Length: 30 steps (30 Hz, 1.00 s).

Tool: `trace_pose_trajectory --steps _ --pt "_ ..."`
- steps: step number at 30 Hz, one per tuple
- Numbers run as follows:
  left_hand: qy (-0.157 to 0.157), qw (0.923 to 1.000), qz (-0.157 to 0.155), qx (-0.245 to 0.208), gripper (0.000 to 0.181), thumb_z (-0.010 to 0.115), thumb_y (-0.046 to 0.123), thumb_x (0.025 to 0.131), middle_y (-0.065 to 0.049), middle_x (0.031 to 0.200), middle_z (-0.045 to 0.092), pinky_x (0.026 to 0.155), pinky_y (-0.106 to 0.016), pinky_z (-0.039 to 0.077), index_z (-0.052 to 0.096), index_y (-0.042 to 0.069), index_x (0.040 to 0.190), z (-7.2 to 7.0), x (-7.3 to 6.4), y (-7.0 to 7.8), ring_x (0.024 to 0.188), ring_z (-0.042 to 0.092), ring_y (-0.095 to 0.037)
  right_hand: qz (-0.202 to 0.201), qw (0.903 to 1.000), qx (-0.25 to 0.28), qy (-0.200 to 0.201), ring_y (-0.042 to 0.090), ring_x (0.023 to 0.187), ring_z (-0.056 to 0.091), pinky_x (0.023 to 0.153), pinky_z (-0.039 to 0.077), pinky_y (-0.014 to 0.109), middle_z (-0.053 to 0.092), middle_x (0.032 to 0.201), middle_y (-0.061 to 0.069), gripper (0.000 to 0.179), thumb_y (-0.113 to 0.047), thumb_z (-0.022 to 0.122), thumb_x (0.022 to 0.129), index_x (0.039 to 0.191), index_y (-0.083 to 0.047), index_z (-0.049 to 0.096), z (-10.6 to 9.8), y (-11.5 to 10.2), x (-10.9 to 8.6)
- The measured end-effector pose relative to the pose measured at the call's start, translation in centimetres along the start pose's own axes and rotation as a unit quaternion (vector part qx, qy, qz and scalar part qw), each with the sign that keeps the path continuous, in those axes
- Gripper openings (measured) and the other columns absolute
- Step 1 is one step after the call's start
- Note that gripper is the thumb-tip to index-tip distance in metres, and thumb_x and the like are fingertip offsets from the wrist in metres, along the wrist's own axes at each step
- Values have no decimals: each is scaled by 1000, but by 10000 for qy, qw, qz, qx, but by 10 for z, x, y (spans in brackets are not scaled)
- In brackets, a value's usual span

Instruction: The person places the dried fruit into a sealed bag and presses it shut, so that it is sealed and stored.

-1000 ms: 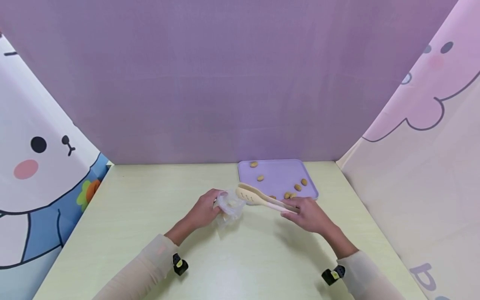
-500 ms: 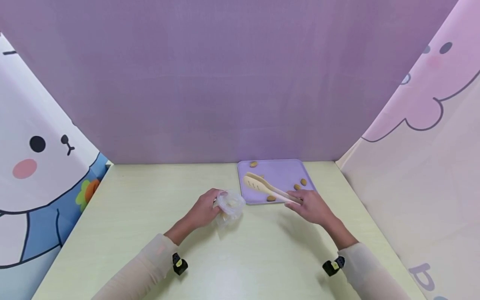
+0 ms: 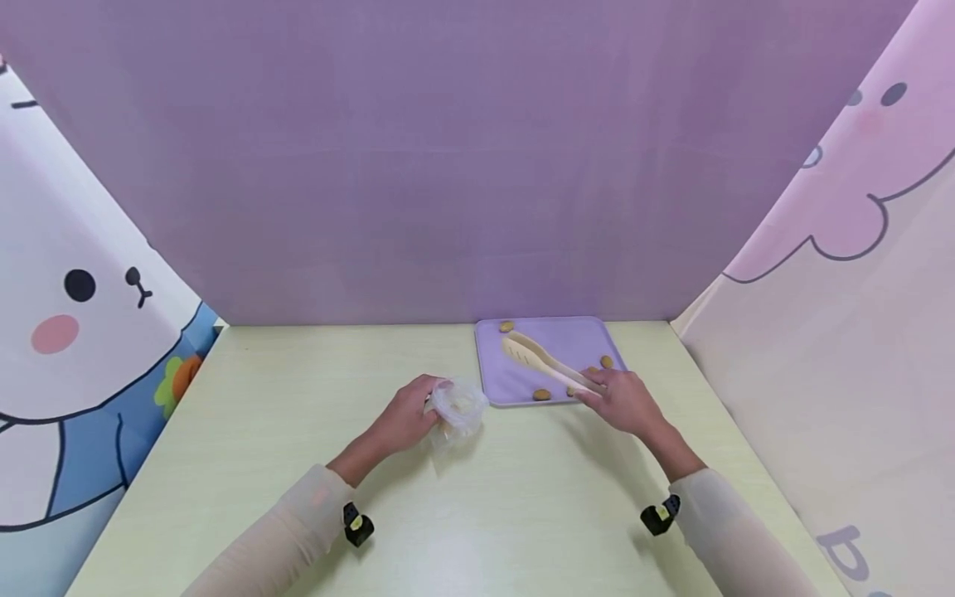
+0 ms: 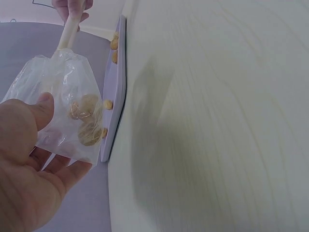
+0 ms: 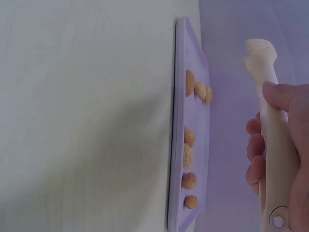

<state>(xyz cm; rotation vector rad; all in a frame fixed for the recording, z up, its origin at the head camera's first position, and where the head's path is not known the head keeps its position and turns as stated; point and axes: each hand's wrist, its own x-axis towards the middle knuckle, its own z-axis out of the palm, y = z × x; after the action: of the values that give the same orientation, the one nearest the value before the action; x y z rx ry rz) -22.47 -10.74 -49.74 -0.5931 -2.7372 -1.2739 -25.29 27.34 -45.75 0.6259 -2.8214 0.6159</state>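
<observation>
A clear plastic bag [image 3: 460, 408] is held by my left hand [image 3: 406, 416], its mouth facing up. Several brown nuts [image 4: 88, 107] show through the bag in the left wrist view, and my left thumb lies along its side. My right hand [image 3: 621, 401] grips cream tongs [image 3: 528, 355], whose slotted head hangs over a lilac tray [image 3: 491, 375]. Nothing is visible between the tong heads. More brown nuts [image 3: 541, 395] lie scattered on the tray; the right wrist view has several in a row, one of them wrinkled [image 5: 188, 155]. The right hand and tongs hide part of the tray.
The pale wooden table [image 3: 298, 373] carries the tray at its back edge, just right of the middle. A purple cloth wall [image 3: 477, 166] rises directly behind. Printed cartoon panels [image 3: 67, 365] close in the sides.
The right hand and tongs have moved from beside the bag, forward and right, to over the tray. The left hand and bag have stayed in place.
</observation>
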Motion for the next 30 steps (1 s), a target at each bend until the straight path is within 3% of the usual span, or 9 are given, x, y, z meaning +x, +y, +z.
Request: trace_pose_trajectory --steps 5,10,15,19,30 --pt "-9 10000 -58 5 41 68 -2 90 -13 128 64 102 -47 55 61 4 130 -1 0 0 123 62 -29 190 9997 -172 52 34 77 67 67 54 47 73 95 18 41 -28 77 88 121 -3 74 3 11 7" --pt "-17 10000 -26 -15 41 68 -2 90 -14 129 64 102 -47 55 61 4 130 -1 -1 -1 123 62 -30 274 9993 -232 -37 22 64 54 60 48 37 60 80 7 43 -26 77 87 123 -3 73 7 18 10" --pt "10 10000 11 7 41 67 -3 90 -13 129 64 101 -47 55 62 4 130 -1 -1 -2 123 62 -29 339 9982 -466 -140 28 72 62 66 53 45 71 98 17 44 -27 76 88 125 -4 72 12 22 15" --pt "9 10000 10 30 42 67 -4 90 -12 129 64 101 -47 55 62 4 130 -1 -2 -3 123 62 -29 417 9971 -559 -300 29 78 64 68 54 47 72 104 18 46 -32 75 90 127 -5 71 17 21 18" --pt "-20 10000 -74 64 41 68 -2 90 -13 129 64 103 -48 54 61 4 130 -4 -1 -1 123 62 -29 773 9934 -718 -445 24 73 52 56 44 37 62 90 15 46 -35 74 89 128 -11 72 26 18 25"
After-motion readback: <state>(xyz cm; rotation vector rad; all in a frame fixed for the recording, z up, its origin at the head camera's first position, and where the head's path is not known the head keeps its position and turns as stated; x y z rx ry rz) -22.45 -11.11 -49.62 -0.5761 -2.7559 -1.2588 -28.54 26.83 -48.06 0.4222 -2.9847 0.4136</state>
